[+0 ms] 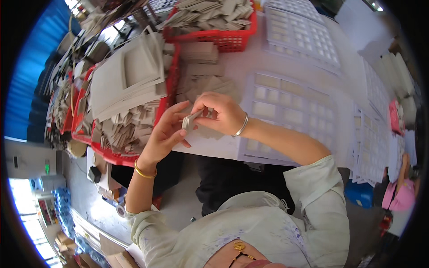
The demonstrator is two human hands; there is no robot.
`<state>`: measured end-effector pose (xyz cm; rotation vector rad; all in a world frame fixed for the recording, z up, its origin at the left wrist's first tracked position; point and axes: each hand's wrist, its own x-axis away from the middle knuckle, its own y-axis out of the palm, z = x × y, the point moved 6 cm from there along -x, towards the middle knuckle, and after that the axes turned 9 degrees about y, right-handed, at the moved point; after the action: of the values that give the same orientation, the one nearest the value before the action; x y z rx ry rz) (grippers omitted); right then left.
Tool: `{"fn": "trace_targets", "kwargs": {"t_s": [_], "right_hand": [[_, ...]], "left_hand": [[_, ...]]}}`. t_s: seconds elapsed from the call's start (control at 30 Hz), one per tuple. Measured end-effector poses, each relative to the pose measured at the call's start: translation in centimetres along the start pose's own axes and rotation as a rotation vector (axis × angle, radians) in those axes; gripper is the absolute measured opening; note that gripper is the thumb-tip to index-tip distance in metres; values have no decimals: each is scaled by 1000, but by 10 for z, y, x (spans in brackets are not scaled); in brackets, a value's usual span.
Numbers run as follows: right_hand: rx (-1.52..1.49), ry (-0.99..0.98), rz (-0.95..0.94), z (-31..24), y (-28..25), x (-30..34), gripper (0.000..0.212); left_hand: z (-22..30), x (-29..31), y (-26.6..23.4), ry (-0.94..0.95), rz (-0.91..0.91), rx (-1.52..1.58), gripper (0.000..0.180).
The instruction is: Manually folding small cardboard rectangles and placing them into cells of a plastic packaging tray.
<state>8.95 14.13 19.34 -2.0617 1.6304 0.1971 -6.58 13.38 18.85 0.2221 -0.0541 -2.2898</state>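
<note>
A small stack of grey-white cardboard pieces (187, 123) is held up between my two hands, above the table's front edge. My right hand (220, 112) pinches its upper end between thumb and fingers. At its lower end is my left hand (166, 130), the thumb against it and the fingers loosely curved round it. Just beyond the hands, loose grey-white pieces (208, 85) lie spread on the table, beside a neater pile of cardboard strips (199, 51). To the right of my right hand lies a white grid tray (286, 100), some of its compartments filled with pale pieces.
On the left stands a red basket (172, 85) of cardboard scraps with large cardboard frames (134, 73) on top. Another full red basket (232, 41) sits at the back. More grid trays (301, 33) lie far right. A person in pink (402, 194) is at the right edge.
</note>
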Motion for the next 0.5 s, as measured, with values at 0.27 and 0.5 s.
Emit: {"fn": "trace_targets", "kwargs": {"t_s": [0.27, 0.5], "right_hand": [[137, 83, 283, 20, -109, 69, 17], [66, 629, 503, 100, -201, 106, 13]], "left_hand": [[-61, -80, 91, -135, -106, 330, 44], [-111, -137, 104, -165, 116, 474, 32]]}}
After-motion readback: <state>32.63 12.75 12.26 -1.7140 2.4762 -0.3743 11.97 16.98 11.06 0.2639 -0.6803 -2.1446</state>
